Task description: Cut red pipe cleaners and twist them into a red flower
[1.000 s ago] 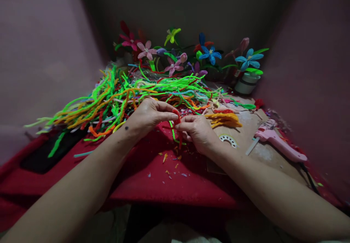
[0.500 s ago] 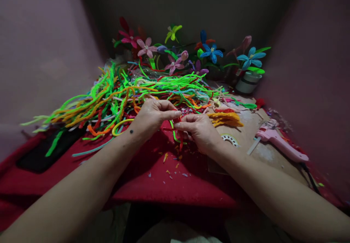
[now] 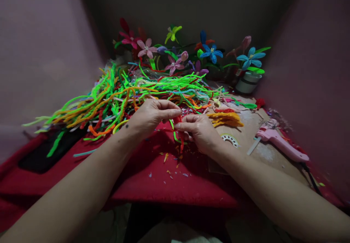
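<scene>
My left hand (image 3: 149, 116) and my right hand (image 3: 199, 130) meet at the middle of the table, both pinching a short red pipe cleaner (image 3: 179, 123) between thumb and fingers. A green pipe cleaner (image 3: 173, 130) curls just under it, beside my right hand. Behind my left hand spreads a big heap of loose pipe cleaners (image 3: 115, 95), mostly neon green, orange and red. The hands hover over a red cloth (image 3: 164, 179) dotted with small cut scraps.
Finished pipe-cleaner flowers (image 3: 175, 55) in pink, blue and yellow stand at the back, next to a white jar (image 3: 247, 82). A pink glue gun (image 3: 279, 142) lies at the right on a brown board (image 3: 259, 152). Orange pieces (image 3: 225, 119) and a small white ring (image 3: 229, 140) lie near my right hand.
Both hands keep their pinch on the red pipe cleaner, shifting only slightly. A yellow loop by my left wrist looked raised half a second ago and now lies lower.
</scene>
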The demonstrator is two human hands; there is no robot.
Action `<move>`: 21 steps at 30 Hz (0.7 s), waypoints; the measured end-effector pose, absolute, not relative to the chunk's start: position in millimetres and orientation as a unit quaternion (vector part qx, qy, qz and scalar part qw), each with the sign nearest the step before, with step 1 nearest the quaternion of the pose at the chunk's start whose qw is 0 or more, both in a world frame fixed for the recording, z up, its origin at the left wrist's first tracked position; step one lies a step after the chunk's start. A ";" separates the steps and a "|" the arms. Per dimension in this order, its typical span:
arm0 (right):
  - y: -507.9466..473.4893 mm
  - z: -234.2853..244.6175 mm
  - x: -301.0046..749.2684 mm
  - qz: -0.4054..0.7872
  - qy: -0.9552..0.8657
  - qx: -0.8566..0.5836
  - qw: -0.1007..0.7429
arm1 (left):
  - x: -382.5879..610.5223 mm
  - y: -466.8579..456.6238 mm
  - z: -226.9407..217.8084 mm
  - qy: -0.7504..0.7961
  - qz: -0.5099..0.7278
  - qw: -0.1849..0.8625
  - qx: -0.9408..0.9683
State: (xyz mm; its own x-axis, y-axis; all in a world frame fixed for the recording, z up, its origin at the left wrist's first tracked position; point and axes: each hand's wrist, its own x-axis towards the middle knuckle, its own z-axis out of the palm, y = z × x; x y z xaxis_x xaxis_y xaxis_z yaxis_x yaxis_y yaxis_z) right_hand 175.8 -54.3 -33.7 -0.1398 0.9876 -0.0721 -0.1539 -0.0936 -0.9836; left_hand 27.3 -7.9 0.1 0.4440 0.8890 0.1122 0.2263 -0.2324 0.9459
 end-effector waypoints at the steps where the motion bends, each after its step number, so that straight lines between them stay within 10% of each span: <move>1: -53.9 -33.9 175.9 0.595 -0.467 -0.441 0.483 | 26.5 -7.4 0.1 0.390 0.342 0.485 0.704; 21: -47.1 -40.0 180.9 0.719 -0.398 -0.327 0.467 | 32.7 -15.4 3.0 0.409 0.401 0.380 0.726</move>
State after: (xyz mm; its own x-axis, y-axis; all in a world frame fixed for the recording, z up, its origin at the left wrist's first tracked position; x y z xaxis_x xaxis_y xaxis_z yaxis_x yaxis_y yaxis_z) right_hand 180.9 -47.1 -40.0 -0.3499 0.9316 -0.0983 -0.4103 -0.2467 -0.8779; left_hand 32.7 -15.4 3.0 0.3429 0.8993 0.2716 0.2899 -0.3763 0.8800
